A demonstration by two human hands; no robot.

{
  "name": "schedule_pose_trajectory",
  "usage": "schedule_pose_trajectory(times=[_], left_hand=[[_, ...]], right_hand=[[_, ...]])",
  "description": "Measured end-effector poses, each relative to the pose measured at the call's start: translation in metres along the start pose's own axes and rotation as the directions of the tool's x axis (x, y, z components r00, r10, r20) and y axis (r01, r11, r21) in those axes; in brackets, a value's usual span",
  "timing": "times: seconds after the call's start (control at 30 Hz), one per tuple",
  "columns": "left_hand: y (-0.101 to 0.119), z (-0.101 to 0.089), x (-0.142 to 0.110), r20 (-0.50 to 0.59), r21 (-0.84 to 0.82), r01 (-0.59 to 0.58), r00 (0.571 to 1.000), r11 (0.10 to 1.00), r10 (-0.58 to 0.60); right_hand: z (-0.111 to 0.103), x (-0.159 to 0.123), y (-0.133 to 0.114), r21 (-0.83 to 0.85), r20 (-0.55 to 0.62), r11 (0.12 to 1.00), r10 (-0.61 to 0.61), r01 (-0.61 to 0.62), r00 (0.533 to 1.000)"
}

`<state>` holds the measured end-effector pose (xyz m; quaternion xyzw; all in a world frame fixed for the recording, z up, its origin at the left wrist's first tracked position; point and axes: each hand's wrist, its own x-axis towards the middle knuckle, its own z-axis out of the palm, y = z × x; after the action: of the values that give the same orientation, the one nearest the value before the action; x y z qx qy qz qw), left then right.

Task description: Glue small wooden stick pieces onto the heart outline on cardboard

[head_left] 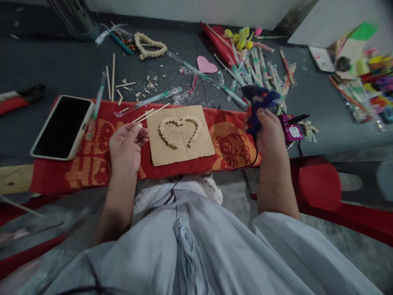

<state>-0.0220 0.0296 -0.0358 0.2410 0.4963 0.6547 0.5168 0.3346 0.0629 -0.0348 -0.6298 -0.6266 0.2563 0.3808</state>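
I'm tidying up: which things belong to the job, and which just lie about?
Likely job:
blue plastic glue gun, right hand
small cream piece, left hand
cream heart-shaped outline
square brown paper

Probably lying about:
white-edged black phone
flat pink heart

A heart outline [161,130], formed of small pale pieces, is set on a creased brown sheet [159,157], its sides unjoined at the bottom tip. The sheet is spread on a red patterned towel [89,166]. One small pale piece [139,126] is pinched in the left hand [125,143]; a blue glue gun [256,111] is gripped in the right hand [269,130], beyond the sheet's right edge.
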Motion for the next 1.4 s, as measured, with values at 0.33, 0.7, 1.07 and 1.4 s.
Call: schedule_pose_trajectory(times=[0.33,0.7,1.07,1.4], left_hand=[[-0.003,0.000,-0.003,0.004,0.046,-0.079,0.997,0.996,0.079],[-0.014,-0.008,-0.012,0.240,0.130,-0.419,0.893,0.899,0.381],[-0.025,-0.018,-0.001,0.350,0.053,-0.613,0.751,0.788,0.560],[-0.025,-0.019,-0.002,0.373,0.069,-0.590,0.763,0.805,0.527]], right_hand=[[0.026,-0.034,-0.054,0.443,0.018,0.858,0.282,-0.261,0.959],[0.075,-0.077,-0.097,0.533,0.450,0.794,0.025,-0.291,0.893],[0.092,-0.088,-0.101,0.553,0.499,0.789,-0.056,-0.268,0.865],[0.096,-0.090,-0.097,0.561,0.513,0.785,-0.081,-0.262,0.855]])
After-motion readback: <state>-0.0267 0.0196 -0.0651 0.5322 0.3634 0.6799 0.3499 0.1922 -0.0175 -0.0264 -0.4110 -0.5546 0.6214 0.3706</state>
